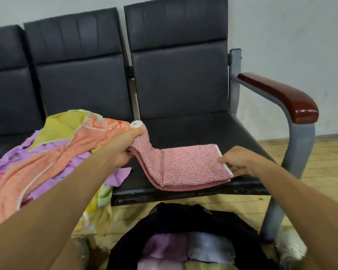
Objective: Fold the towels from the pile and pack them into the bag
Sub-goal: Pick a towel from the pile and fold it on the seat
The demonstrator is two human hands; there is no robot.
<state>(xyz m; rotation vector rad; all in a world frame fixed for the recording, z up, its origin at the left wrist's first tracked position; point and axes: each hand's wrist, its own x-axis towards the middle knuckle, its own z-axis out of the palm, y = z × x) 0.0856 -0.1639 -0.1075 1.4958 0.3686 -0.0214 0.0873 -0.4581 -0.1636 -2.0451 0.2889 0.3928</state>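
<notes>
A pink towel (185, 166), folded into a long strip, lies on the black seat (193, 131) of the right-hand chair. My left hand (125, 147) grips its left end and lifts that end off the seat. My right hand (240, 160) pinches the white-edged right end, which lies flat. A pile of towels (53, 152), orange, purple and yellow, is heaped on the seat to the left. A black bag (172, 221) stands open on the floor below, with folded purple and pale towels (183, 248) inside.
The chairs form a row of black padded seats against a white wall. A dark red armrest (281, 96) on a grey metal frame (299, 145) bounds the right side. The floor (324, 164) is light wood.
</notes>
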